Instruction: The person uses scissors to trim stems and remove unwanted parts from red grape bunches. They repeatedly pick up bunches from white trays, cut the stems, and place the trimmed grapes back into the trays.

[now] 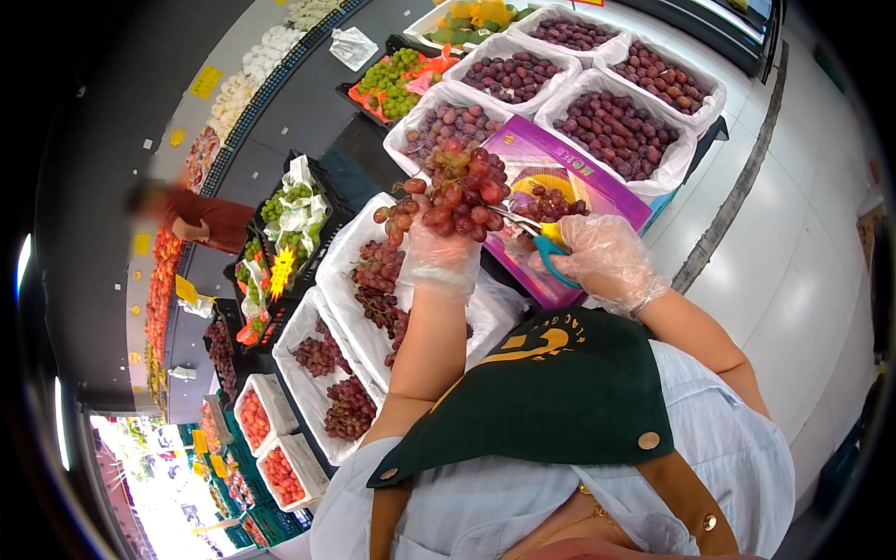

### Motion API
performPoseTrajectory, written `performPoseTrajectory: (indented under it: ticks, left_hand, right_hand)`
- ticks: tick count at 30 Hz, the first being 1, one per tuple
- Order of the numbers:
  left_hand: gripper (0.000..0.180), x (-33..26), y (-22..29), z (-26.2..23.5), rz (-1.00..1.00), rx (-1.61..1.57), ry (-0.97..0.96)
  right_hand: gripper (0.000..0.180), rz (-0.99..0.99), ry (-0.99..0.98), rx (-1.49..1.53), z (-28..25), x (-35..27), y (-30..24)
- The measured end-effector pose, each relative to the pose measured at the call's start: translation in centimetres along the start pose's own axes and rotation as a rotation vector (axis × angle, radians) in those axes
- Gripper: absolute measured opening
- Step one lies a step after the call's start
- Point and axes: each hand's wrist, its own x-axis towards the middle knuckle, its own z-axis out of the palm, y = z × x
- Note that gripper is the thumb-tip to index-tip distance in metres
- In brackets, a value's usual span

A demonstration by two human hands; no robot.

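My left hand [441, 258], in a clear plastic glove, holds up a bunch of red grapes [464, 192]. In my right hand [607, 259], gloved the same way, is a pair of scissors [553, 265] with teal and yellow handles. The blades point left and reach the lower right side of the bunch; their tips are hard to make out among the grapes. Behind and below the bunch lies a purple box [511, 142]. Grapes on a yellow patch show at its middle, and I cannot tell whether they are printed or real.
A white-lined crate [347, 271] with more red grape bunches is under my left forearm. Beyond the box are lined crates of dark plums [616, 131] and green grapes [397, 84]. A person in a reddish-brown top [210, 219] stands by the fruit shelves at left. Tiled floor [793, 233] is at right.
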Motion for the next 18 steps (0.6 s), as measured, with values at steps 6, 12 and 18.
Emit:
performPoseTrajectory:
  ticks: [6, 12, 18]
  left_hand:
    - [0.030, 0.2, -1.1, 1.2, -0.058, 0.020, 0.049]
    - [0.034, 0.4, -2.1, 1.5, -0.001, -0.071, 0.089]
    - [0.065, 1.5, -2.0, -2.2, 0.010, -0.067, -0.048]
  right_hand:
    - [0.036, 0.036, -0.038, 0.116, 1.0, -0.9, 1.6]
    - [0.038, 0.023, -0.070, 0.120, 1.2, -0.8, 2.7]
    - [0.052, 0.082, -0.175, 0.216, 2.0, 0.0, 4.1]
